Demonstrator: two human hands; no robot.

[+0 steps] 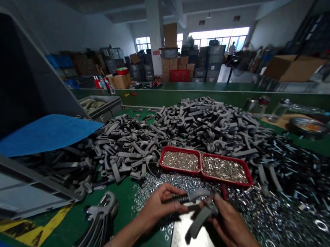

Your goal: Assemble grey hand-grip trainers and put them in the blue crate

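Observation:
My left hand (158,207) is closed, pinching a dark, narrow part whose far end meets the parts at my right hand. Closed too, my right hand (228,224) grips a grey curved lever-like part (202,218) that hangs down from its fingers. Motion blur hides how the pieces join. Both hands are held over a shiny metal plate (196,244) on the green table. A small red piece (224,192) shows just above my right fingers; I cannot tell whether it is held. To the left lie grey assembled clamp-like handles (99,224).
Two red trays (179,170) of small metal pins stand behind my hands. Behind them rises a heap of grey parts (209,123). Loose metal rings and nuts (271,245) cover the right side. A grey crate (12,194) stands left; glass jars (280,110) sit at the back right.

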